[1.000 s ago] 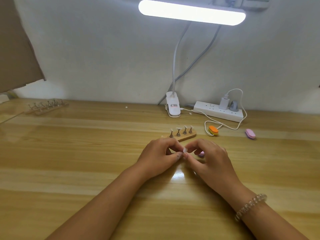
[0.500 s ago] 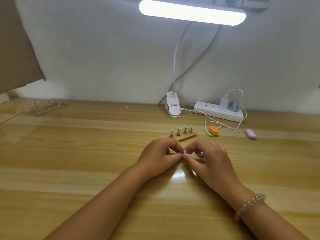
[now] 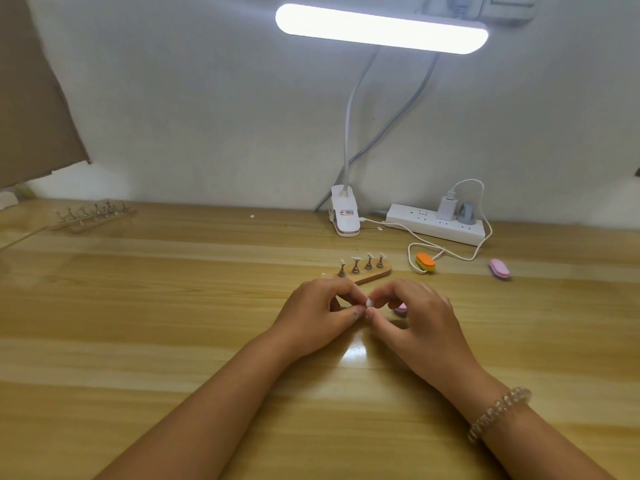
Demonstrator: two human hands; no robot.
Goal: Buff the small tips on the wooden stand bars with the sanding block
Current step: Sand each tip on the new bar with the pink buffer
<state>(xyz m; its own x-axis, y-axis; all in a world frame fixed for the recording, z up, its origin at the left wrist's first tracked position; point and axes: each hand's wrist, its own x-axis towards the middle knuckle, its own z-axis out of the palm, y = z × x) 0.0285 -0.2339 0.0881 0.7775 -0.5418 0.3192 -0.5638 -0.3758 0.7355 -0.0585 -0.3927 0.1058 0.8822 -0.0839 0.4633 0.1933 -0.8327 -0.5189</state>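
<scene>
Hands: left grip (image 3: 317,315) and right grip (image 3: 417,318) meet fingertip to fingertip low over the table (image 3: 173,323), just in front of the near stand.
Left grip: fingers curled, thumb and forefinger pinching a loose tip (image 3: 370,302), likely to steady so small a piece.
Right grip: also curled, pinching the same loose tip from the other side. Two-sided hold suggests turning or checking it, not rubbing it.
Task thing: loose tip sits off the stand, between both sets of fingertips, small and white.
Sanding block: pink block (image 3: 401,309) peeks out beyond the right fingers, apart from the tip. Cannot tell whether it is tucked in the hand or lying on the table.
Near stand (image 3: 375,273): wooden bar, four metal pegs upright in a row, each carrying a white tip. Its left end is hidden behind the left grip.
Spare blocks: orange block (image 3: 425,262) and lilac block (image 3: 498,269) lie right of the stand, well apart from the hands.
Far stand (image 3: 93,216): at the table's back left corner; tips too small to tell.
Light: lamp (image 3: 381,27) hangs over the work, throwing glare on the table below the hands.
Step, judged: handling one tip between buffing and reseating.
</scene>
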